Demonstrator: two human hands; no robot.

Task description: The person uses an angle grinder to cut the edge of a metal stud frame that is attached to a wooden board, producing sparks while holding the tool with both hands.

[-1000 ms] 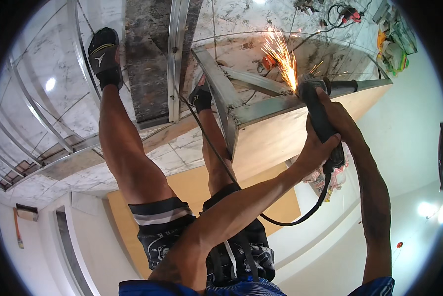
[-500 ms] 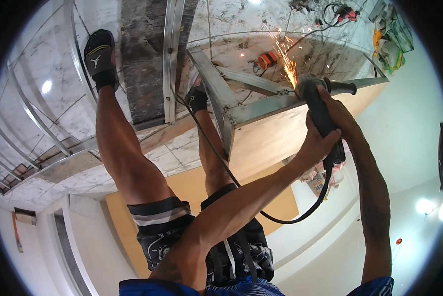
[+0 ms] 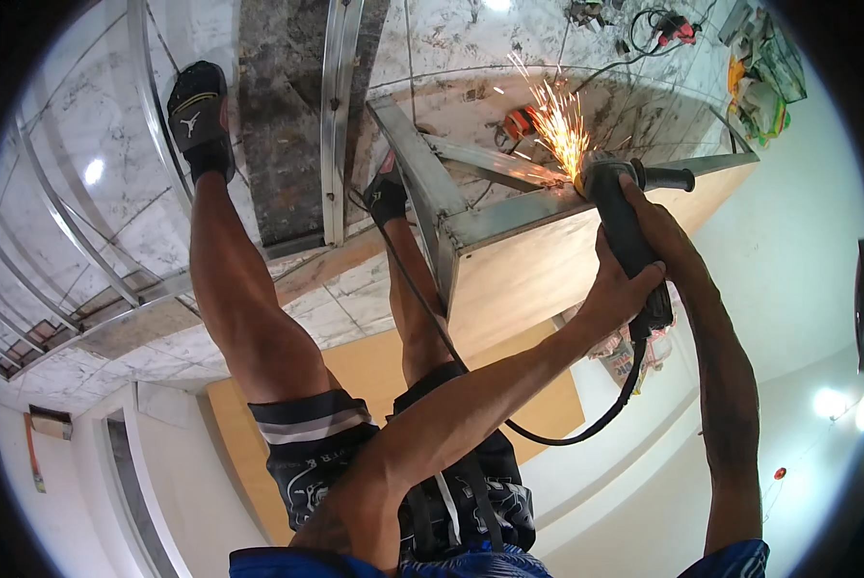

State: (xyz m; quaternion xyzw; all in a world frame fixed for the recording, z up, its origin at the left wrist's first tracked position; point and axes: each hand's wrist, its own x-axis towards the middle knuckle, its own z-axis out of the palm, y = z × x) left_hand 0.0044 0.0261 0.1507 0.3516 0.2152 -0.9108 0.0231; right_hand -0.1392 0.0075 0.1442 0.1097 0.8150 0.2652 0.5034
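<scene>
Both my hands grip a dark angle grinder (image 3: 623, 223). My left hand (image 3: 622, 287) wraps the rear of its body, and my right hand (image 3: 659, 223) closes around it nearer the head. The side handle (image 3: 669, 179) sticks out to the right, unheld. At its left side the grinder's head meets the top rail of a welded metal frame (image 3: 509, 216), close to where a diagonal brace (image 3: 495, 164) joins. Orange sparks (image 3: 559, 125) fly up and left from there and hide most of the disc. A black power cord (image 3: 586, 435) loops down from the grinder and runs left past my leg.
A light board (image 3: 528, 265) faces the frame's near side. Beyond it on the stained tile floor lie an orange tool (image 3: 521, 123), partly behind sparks, and a red-black corded tool (image 3: 678, 31). Plastic bags (image 3: 764, 91) sit at the far right. Metal rails (image 3: 336, 116) stretch along the left near my feet.
The spark spray has grown wider and brighter, now covering part of the orange tool. The grinder and both hands stay nearly in place, and the cord's loop hangs slightly lower.
</scene>
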